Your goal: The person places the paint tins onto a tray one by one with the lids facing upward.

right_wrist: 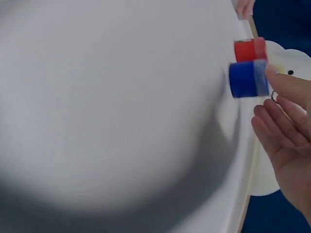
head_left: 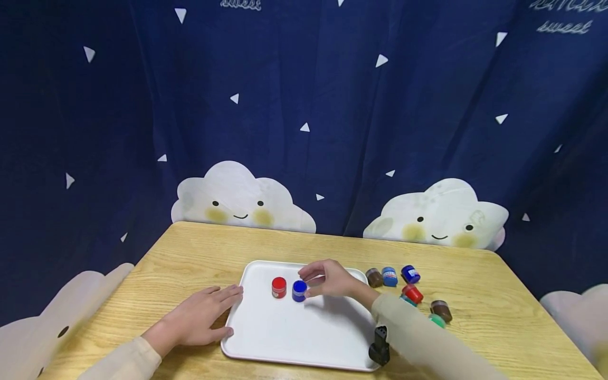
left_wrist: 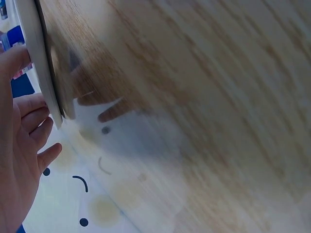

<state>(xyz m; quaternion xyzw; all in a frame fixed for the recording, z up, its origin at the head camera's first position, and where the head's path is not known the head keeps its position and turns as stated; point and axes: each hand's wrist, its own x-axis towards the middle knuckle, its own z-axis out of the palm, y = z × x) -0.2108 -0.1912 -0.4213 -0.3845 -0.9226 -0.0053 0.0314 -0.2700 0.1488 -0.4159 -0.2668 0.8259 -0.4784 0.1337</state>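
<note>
Left hand: the left hand [head_left: 201, 316] lies flat at lower left of the frame, fingers spread and straight, fingertips against the left rim of the white tray [head_left: 266, 343].
Right hand: the right hand [head_left: 330, 279] reaches over the tray near frame centre, fingers loosely curved beside the blue jar [head_left: 299, 291]; no pinch shows.
Jars on tray: blue jar upright, red jar [head_left: 278, 287] just left of it.
Writing: "sweet" on the curtain [head_left: 565, 26], upper right.

Green pot [head_left: 436, 319] half hidden behind right sleeve; left wrist view blurred; jar labels unreadable.
</note>
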